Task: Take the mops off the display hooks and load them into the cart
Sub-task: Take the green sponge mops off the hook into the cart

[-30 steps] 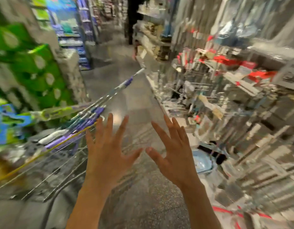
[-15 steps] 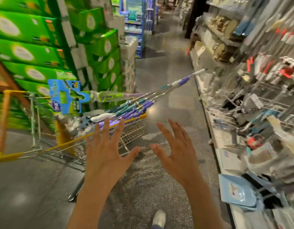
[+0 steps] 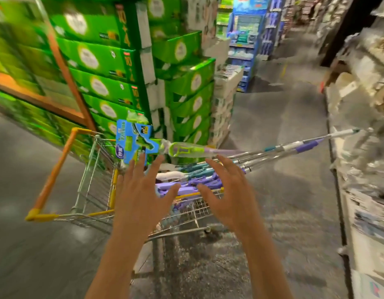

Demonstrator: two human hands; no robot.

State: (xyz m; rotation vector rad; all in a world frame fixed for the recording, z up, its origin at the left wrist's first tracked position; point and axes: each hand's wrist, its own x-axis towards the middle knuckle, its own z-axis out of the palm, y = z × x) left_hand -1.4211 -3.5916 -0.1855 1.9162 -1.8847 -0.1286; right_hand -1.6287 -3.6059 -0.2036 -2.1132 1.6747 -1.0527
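Observation:
A wire cart (image 3: pixel 94 175) with an orange handle stands in the aisle ahead of me. Several mops (image 3: pixel 277 151) lie across it, purple, teal and white, their poles sticking out to the right past the cart's rim. One green mop with a blue label card (image 3: pixel 132 141) lies on top. My left hand (image 3: pixel 141 197) and my right hand (image 3: pixel 227 190) hover spread above the near side of the cart, fingers straight, holding nothing. Neither touches a mop.
Stacked green boxes (image 3: pixel 104 61) fill the left behind the cart. A blurred display shelf (image 3: pixel 368 169) runs down the right side. The grey aisle floor (image 3: pixel 279 100) stretches ahead toward blue shelving (image 3: pixel 245 39).
My view has swung left from the display shelf to the cart, which now sits centred. Both hands stayed spread and empty and now hover over the cart.

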